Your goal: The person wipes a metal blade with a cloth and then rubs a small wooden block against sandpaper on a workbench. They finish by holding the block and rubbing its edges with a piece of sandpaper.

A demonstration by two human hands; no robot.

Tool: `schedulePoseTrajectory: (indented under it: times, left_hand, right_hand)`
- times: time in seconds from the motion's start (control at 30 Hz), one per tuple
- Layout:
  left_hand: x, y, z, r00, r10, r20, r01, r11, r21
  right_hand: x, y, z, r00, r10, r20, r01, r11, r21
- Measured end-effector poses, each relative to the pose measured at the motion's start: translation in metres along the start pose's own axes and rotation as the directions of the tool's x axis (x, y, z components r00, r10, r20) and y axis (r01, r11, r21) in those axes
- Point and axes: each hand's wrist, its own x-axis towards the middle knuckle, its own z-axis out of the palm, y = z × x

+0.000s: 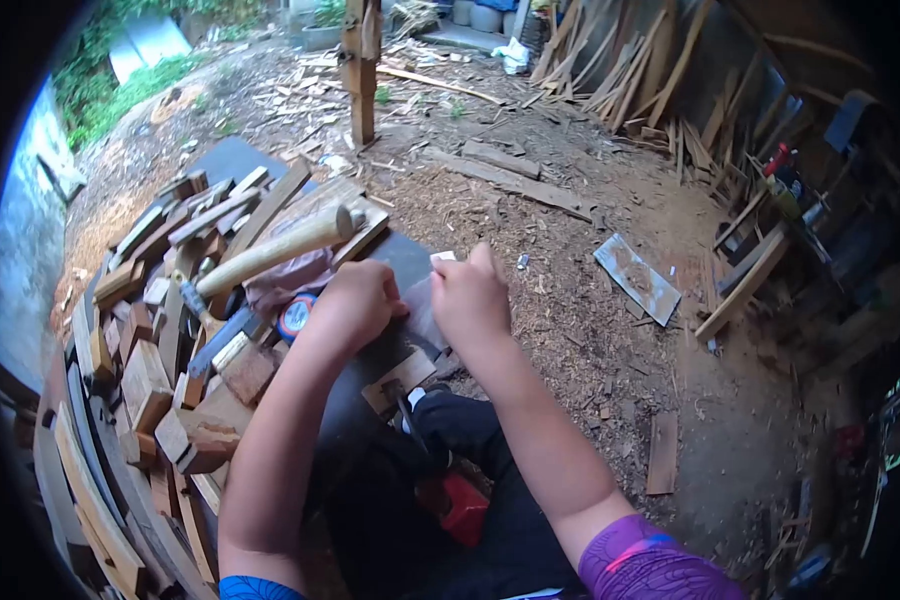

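Both of my hands are raised close together in front of my knees. The fingers of my left hand (363, 300) are curled in a pinch, and what they hold, if anything, is hidden. My right hand (472, 305) is closed on a thin, pale, see-through sheet (425, 318), which looks like plastic and hangs between the hands. A small white edge (443, 257) shows at the top of the right fist. Just left of my left wrist lies a round blue-rimmed tape measure (296, 316). Beside it, a wooden mallet (275, 250) rests across the wood pile.
Many wood offcuts (150, 385) are heaped on the dark tabletop (232, 160) at left. A brush (192, 296) lies among them. A wooden post (360, 75) stands ahead. Planks (515, 180) and a pale board (637, 278) lie on the chip-covered ground; wood strips lean at back right.
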Motion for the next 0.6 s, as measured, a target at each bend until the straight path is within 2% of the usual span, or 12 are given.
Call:
schedulePoseTrajectory:
  times: [0.07, 0.13, 0.2, 0.27, 0.3, 0.4, 0.53, 0.6]
  left_hand:
    - [-0.001, 0.006, -0.001, 1.0, -0.02, 0.011, 0.02, 1.0, -0.003]
    - [-0.002, 0.005, -0.005, 0.997, -0.071, 0.007, 0.071, 0.997, -0.028]
    - [-0.002, 0.005, -0.003, 1.0, -0.024, 0.005, 0.024, 1.0, -0.009]
    - [0.0, 0.004, -0.005, 0.998, -0.059, 0.021, 0.06, 0.998, -0.018]
    - [0.0, 0.003, -0.005, 0.998, -0.049, 0.031, 0.051, 0.998, -0.038]
    - [-0.001, 0.004, -0.003, 0.995, -0.054, 0.078, 0.058, 0.997, -0.05]
    - [0.0, 0.003, -0.001, 1.0, 0.006, -0.003, -0.006, 1.0, -0.016]
    - [-0.002, 0.004, -0.003, 1.0, -0.028, 0.015, 0.028, 1.0, -0.013]
  right_hand:
    - [0.009, 0.002, 0.0, 0.999, -0.044, -0.02, 0.043, 0.998, -0.049]
    - [-0.004, 0.0, -0.01, 0.996, -0.027, 0.079, 0.024, 0.999, 0.031]
    - [-0.03, -0.007, -0.034, 0.99, -0.061, 0.127, 0.057, 0.998, 0.036]
    - [-0.048, -0.015, -0.053, 0.982, 0.016, 0.186, -0.043, 0.988, 0.145]
    - [-0.046, -0.015, -0.048, 0.979, 0.01, 0.201, -0.041, 0.988, 0.149]
    - [-0.027, -0.007, -0.022, 0.994, 0.01, 0.109, -0.028, 0.986, 0.167]
    - [0.0, -0.007, 0.002, 0.99, -0.049, 0.133, 0.034, 0.993, 0.112]
    - [-0.009, -0.011, -0.004, 0.986, -0.092, 0.14, 0.084, 0.994, 0.068]
